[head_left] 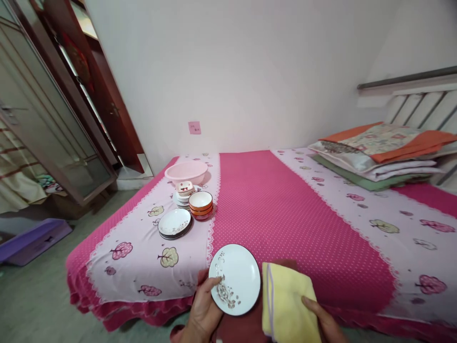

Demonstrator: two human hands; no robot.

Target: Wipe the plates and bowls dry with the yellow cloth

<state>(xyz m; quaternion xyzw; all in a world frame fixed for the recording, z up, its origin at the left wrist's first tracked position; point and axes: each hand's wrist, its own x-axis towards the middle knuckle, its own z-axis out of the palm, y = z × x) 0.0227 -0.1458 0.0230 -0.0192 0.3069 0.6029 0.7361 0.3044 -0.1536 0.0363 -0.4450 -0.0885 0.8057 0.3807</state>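
Observation:
My left hand [204, 308] grips a white plate [240, 275] by its lower left rim, thumb on top. Brown floral decoration and a dark edge mark the plate, whose face is tilted up toward me. To its right, my right hand [323, 318] pinches a folded yellow cloth [291, 302] with a purple hem, thumb on the front. Cloth and plate are side by side with a narrow gap. Most of the fingers behind both things are hidden.
On the pink bed [264, 205] stand a stack of plates [174, 222], stacked orange bowls [201, 205], a small face-patterned dish [184, 187] and a pink basin [187, 170]. Folded bedding [382, 147] lies at right. A purple box [39, 243] rests on the floor at left.

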